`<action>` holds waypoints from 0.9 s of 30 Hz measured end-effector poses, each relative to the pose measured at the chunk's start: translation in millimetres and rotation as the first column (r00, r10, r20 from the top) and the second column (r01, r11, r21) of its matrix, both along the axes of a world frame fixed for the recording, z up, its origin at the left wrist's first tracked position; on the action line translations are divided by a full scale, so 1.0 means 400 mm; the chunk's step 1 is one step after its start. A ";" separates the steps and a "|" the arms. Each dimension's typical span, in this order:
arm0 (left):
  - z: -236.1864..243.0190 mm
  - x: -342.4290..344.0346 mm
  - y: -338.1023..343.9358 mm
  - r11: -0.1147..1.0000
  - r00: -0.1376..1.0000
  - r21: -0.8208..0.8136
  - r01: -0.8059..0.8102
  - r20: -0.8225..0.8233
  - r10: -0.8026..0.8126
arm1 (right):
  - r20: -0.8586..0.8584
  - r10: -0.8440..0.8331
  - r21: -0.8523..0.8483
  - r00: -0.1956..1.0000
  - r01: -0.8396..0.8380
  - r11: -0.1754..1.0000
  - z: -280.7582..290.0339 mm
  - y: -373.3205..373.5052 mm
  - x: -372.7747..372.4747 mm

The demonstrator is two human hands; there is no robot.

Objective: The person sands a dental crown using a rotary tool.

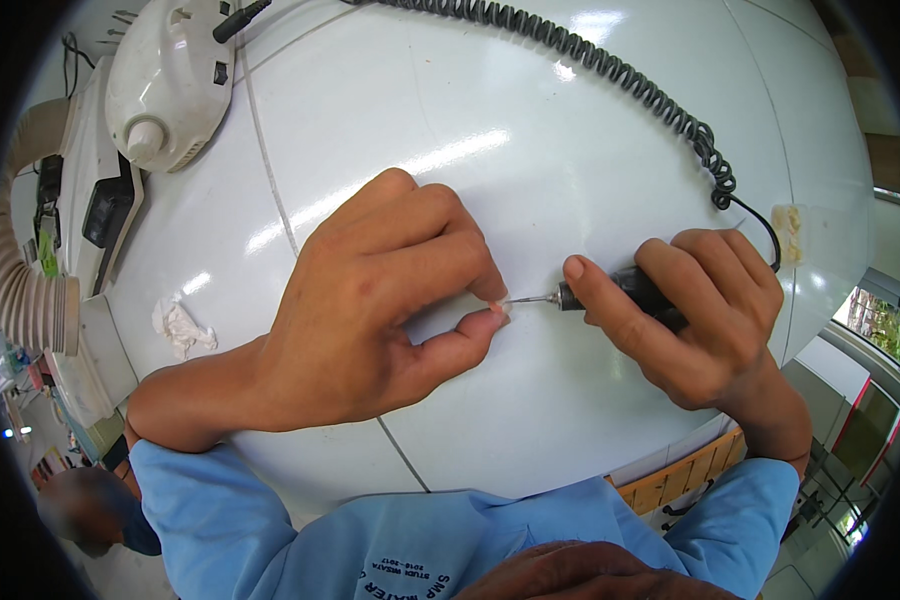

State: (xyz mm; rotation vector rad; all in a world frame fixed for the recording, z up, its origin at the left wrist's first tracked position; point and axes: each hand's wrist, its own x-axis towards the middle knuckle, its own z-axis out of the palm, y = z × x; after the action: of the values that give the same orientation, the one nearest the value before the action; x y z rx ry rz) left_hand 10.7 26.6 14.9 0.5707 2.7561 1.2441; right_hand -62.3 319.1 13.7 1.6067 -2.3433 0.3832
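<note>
Over the white tabletop (530, 410), my left hand (370, 290) pinches a small pale pinkish piece (505, 309) between thumb and index finger. Most of that piece is hidden by the fingertips, so its exact kind does not show. My right hand (705, 315) is wrapped round a black rotary handpiece (638, 288), its thumb lying along the body. From the handpiece a thin metal bur (532, 299) points left, its tip meeting the small piece or sitting right beside it. Whether the bur is spinning I cannot tell.
A black coiled cord (570, 45) arcs across the far side to the handpiece. At far left stands a white control unit (170, 85) with a knob; crumpled tissue (182, 328) and a ribbed hose (35, 290) lie nearer. Another person (90, 505) is at lower left.
</note>
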 end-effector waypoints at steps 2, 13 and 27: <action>0.000 -0.001 0.001 1.000 1.000 0.006 -0.001 -0.001 0.001 | 0.003 0.000 -0.001 1.000 0.000 1.000 0.000 0.000 -0.001; 0.007 0.003 0.000 1.000 0.999 0.000 0.000 0.032 0.000 | 0.021 0.003 0.003 1.000 -0.003 1.000 -0.001 0.005 0.004; 0.006 0.002 -0.003 1.000 0.999 0.003 0.006 0.035 -0.006 | 0.025 0.002 0.007 1.000 -0.002 1.000 0.005 0.007 0.003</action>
State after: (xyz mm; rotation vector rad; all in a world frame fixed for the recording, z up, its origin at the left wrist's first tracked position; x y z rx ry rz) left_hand 11.7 25.4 17.2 0.5515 2.7232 1.2446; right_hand -61.3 321.9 15.8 1.6164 -2.3638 0.3984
